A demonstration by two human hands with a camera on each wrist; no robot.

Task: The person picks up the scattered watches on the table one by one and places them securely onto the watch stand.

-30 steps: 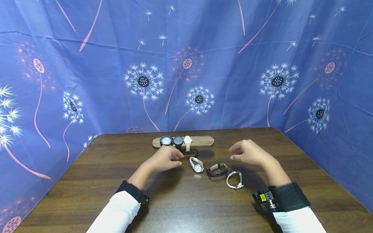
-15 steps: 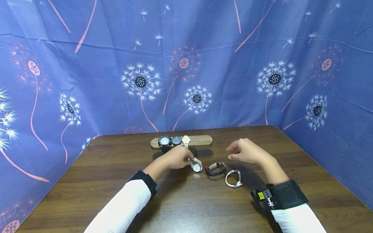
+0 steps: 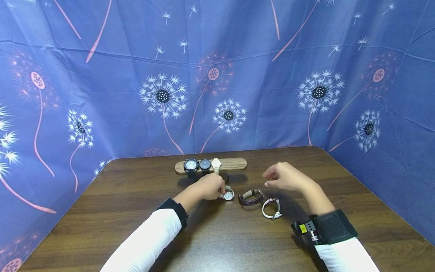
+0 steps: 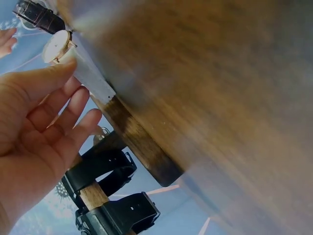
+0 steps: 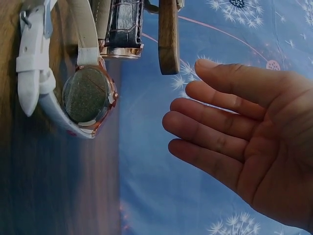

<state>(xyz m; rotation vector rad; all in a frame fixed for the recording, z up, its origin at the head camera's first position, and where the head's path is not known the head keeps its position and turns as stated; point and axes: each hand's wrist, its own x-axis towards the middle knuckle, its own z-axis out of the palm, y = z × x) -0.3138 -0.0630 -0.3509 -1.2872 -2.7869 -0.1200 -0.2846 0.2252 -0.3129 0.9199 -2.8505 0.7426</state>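
My left hand (image 3: 208, 186) reaches to a white-strapped wristwatch (image 3: 228, 196) lying on the table in front of the wooden stand. In the left wrist view its thumb and forefinger pinch the white strap (image 4: 88, 76) just beside the round, gold-rimmed case; the other fingers spread loosely. My right hand (image 3: 289, 177) hovers over the table at the right, fingers loosely bent around nothing. Nearest to it are a dark brown leather-strapped watch (image 3: 250, 200) and another white-strapped watch (image 3: 272, 209), whose rose-gold case (image 5: 89, 95) shows in the right wrist view.
A wooden watch stand (image 3: 234, 164) near the back of the table (image 3: 224, 241) bears a chunky black watch (image 3: 191, 165), a dark round watch (image 3: 205, 165) and a cream watch (image 3: 216, 163) on its left part. Blue dandelion-print cloth (image 3: 272, 94) hangs behind.
My left hand has moved right from in front of the stand to the nearest white-strapped watch and taken hold of its strap. The right hand has stayed in place.
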